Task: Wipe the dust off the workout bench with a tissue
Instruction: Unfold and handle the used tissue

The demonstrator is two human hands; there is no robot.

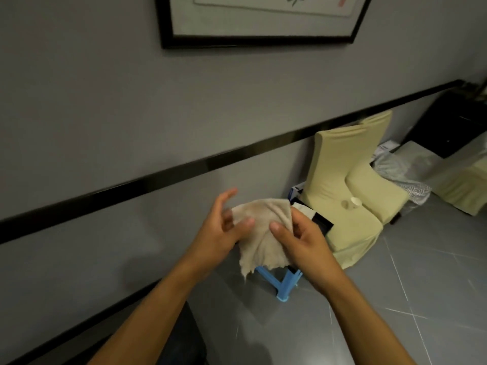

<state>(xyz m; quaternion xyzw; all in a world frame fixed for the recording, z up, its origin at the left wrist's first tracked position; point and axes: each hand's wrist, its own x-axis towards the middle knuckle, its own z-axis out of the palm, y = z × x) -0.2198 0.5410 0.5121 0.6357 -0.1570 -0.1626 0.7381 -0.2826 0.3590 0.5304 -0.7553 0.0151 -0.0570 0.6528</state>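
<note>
A crumpled beige tissue (pixel 259 233) hangs spread out between both hands in mid-air, in front of the grey wall. My left hand (pixel 218 230) pinches its left edge with the thumb, the other fingers spread apart. My right hand (pixel 303 241) grips its right side, thumb on the front of the sheet. A dark padded surface (pixel 184 335) shows at the bottom under my left forearm; I cannot tell whether it is the workout bench.
A blue plastic stool (pixel 283 283) stands on the grey tiled floor just below the tissue. Two chairs in pale yellow covers (pixel 350 185) sit against the wall to the right, with boxes and plastic-wrapped items behind. A framed picture (pixel 261 19) hangs above.
</note>
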